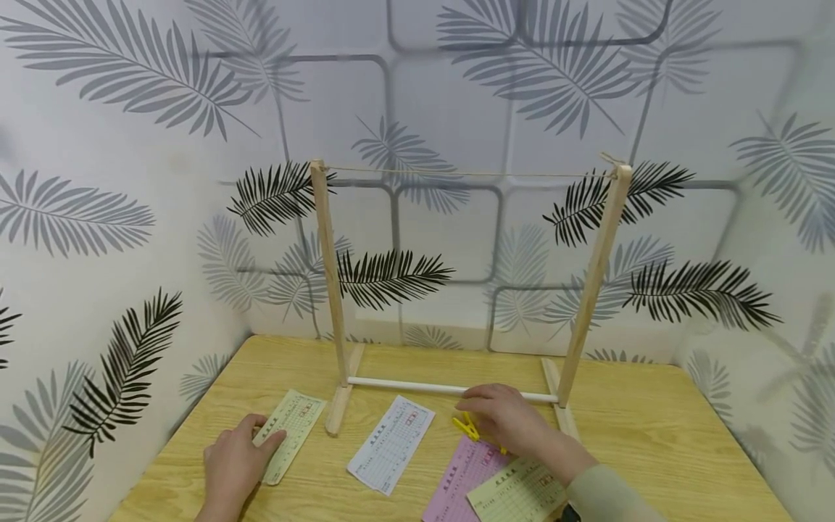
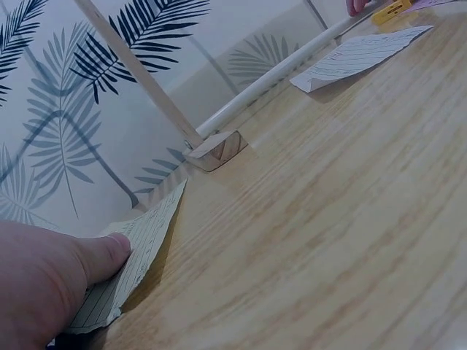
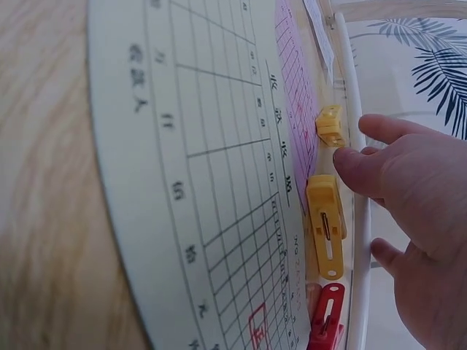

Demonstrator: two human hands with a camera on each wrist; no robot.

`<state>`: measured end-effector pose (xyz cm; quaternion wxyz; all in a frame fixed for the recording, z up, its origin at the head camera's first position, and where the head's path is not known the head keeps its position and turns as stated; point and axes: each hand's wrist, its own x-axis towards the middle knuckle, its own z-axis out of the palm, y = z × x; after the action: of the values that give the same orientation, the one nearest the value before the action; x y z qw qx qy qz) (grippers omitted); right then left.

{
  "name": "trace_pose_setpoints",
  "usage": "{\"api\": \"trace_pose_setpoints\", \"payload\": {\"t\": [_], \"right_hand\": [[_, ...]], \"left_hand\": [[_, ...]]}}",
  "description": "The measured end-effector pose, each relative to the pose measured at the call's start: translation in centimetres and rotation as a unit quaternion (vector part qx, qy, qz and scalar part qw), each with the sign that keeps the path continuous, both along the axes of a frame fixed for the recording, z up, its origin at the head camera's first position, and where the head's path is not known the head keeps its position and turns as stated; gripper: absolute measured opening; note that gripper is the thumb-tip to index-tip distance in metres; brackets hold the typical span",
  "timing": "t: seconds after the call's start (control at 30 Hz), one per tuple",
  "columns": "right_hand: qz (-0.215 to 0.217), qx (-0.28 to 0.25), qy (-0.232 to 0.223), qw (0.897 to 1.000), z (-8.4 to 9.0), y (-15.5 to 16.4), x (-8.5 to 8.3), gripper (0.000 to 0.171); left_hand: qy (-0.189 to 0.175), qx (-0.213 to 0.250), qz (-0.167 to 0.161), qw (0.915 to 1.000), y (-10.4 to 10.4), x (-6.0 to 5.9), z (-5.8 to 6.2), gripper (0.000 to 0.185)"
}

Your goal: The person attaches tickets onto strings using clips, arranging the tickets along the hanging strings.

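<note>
printed slips (image 3: 219, 182), characters too blurred

The wooden frame (image 1: 457, 290) with low white rod (image 1: 450, 389) blocks the table's (image 1: 652, 435) rear; above the rod stays open

head view looks down; wrist views skim table (image 1: 652, 428).
</note>
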<state>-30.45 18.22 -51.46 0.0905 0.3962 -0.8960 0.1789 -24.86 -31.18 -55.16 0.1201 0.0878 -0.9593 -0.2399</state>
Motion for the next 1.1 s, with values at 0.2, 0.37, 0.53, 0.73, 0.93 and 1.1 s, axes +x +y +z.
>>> {"api": "trace_pose_setpoints", "payload": {"t": [0.2, 0.37, 0.53, 0.73, 0.93, 1.1], "right_hand": [[0.015, 0.004, 0.008, 1.0, -0.02, -0.13, -0.25, 0.029], [0.009, 0.006, -0.001, 1.0, 0.06, -0.18, -0.23, 0.026], [-0.008, 0.004, -0.002, 1.0, -0.19, -0.35, -0.28, 0.02], [-0.017, -0.019, -0.002, 1.0, -0.61, -0.63, -0.37, 0.014], [-0.023, -0.025, -0.019, 0.999, -0.5, -0.49, -0.37, 0.036], [-0.007, 0.001, -0.02, 1.0, -0.47, -0.25, -0.62, 0.049]], "left_hand": [[0.001, 0.008, 0.0, 1.0, -0.06, 0.02, 0.04, 0.051], [0.0, 0.009, -0.001, 1.0, -0.12, 0.06, 0.1, 0.05], [-0.001, 0.015, -0.002, 0.9999, -0.2, 0.08, 0.13, 0.048], [0.002, 0.02, -0.003, 0.9998, -0.28, 0.07, 0.1, 0.038], [0.02, 0.021, -0.001, 0.9996, -0.25, 0.01, 0.03, 0.031], [0.034, 0.022, 0.001, 0.9992, -0.25, 0.05, -0.09, 0.031]]}}
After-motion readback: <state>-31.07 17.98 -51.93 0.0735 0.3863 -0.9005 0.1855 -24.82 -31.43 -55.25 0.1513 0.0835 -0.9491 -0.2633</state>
